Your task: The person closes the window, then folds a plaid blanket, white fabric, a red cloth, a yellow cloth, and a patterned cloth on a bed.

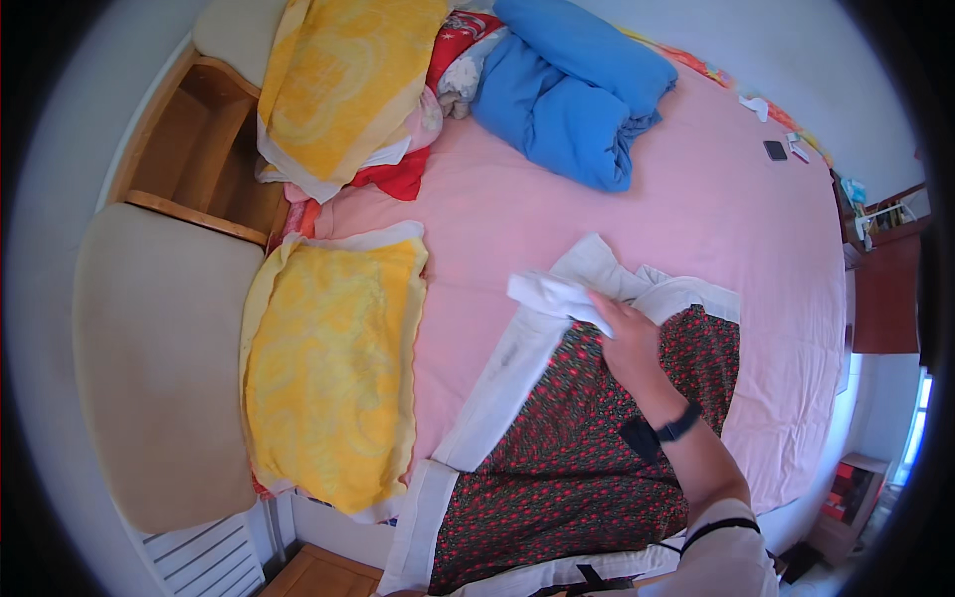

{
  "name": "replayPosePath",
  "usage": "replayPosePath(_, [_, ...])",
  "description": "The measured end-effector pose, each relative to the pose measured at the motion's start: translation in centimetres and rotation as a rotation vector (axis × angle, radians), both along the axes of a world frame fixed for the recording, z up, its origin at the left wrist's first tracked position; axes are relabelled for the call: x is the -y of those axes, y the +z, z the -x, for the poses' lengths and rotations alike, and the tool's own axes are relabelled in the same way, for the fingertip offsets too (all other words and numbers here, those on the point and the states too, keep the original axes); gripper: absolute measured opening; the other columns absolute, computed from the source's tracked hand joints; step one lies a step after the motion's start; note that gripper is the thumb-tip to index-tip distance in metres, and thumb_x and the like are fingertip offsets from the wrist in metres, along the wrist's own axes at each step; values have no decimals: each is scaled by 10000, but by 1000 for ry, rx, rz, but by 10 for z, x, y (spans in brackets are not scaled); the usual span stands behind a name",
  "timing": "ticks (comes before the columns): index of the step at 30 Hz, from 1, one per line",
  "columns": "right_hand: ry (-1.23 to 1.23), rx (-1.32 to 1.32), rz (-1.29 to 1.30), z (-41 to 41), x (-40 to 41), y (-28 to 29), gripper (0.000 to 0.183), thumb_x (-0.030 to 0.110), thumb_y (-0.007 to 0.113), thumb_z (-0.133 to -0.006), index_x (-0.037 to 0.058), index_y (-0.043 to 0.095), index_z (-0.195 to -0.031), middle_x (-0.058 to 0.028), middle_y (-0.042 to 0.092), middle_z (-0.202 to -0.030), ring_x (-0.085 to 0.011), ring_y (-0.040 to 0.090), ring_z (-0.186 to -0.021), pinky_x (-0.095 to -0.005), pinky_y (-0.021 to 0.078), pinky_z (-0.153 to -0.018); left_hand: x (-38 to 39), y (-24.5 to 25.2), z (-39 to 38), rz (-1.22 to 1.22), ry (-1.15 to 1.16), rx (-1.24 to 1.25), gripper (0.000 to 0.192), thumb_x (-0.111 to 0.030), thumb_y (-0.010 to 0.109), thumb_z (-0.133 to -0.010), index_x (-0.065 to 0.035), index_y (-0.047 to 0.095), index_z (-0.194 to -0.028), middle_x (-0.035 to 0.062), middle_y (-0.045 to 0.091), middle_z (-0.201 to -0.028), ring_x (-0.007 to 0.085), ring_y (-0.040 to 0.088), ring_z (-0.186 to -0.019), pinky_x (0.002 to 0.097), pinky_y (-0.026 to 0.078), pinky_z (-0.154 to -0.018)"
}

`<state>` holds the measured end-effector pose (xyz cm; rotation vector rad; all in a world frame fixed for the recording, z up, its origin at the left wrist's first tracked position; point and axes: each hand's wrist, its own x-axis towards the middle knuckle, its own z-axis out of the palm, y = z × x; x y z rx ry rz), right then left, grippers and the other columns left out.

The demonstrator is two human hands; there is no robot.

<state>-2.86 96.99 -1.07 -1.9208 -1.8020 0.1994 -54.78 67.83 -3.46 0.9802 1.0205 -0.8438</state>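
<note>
My right hand (633, 345), a dark band on its wrist, comes in from the lower right. Its fingers grip a bunched white cloth (550, 293). Beneath the hand spreads a dark fabric piece (552, 500) with small red flowers and wide white borders. It lies partly on the pink bed sheet (515, 201) and reaches down to my body. The left white border (507, 373) carries a grey smudge. Whether the white cloth is separate from this border, I cannot tell. My left hand is out of view.
A pillow under a yellow towel (332, 366) lies at left, another yellow towel (358, 82) above it. A rolled blue quilt (567, 97) rests at the far side. The padded headboard (171, 358) has an open wooden compartment (194, 142). A smartphone (775, 151) lies at far right.
</note>
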Motion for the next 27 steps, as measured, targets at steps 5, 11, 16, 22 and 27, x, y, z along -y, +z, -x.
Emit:
replayPosePath(5, [-188,207,132,-46,43,-31,464,40,563,-679,114,518,-1135,-122,570,-841,-285,561,-799,-379,454,-674,-8,-6,-5,5,-26,12,451,-277,506,-718,-45,507,-1105,201,542,-1060,300,512,-995,353,388,-855])
replayPosePath(11, [-181,-55,257,-79,-1,-103,486,270,609,-720,89,471,-1149,-156,543,-1005,-315,514,-946,-397,414,-812,-8,-4,-6,9,-26,-2,454,-293,509,-725,-47,507,-1107,202,537,-1070,297,507,-1005,358,384,-863])
replayPosePath(16, [-456,-221,331,-70,-60,-110,378,218,609,-724,5,519,-1023,-164,551,-993,-321,501,-959,-376,402,-829,-10,-5,-7,11,-33,-1,458,-307,511,-731,-49,507,-1109,203,533,-1077,294,503,-1014,361,380,-870])
replayPosePath(22, [96,-22,336,5,-49,-124,275,158,624,-690,25,536,-914,-161,546,-935,-326,518,-882,-398,420,-779,-5,-3,-4,14,-11,-13,462,-323,515,-737,-52,507,-1111,204,528,-1087,292,498,-1024,366,375,-878])
replayPosePath(27, [-322,-99,-103,-37,-110,-125,304,178,613,-705,25,535,-956,-166,547,-940,-328,517,-886,-415,413,-767,-2,1,-2,19,5,-23,466,-337,517,-743,-54,508,-1113,205,524,-1095,289,494,-1032,370,371,-884])
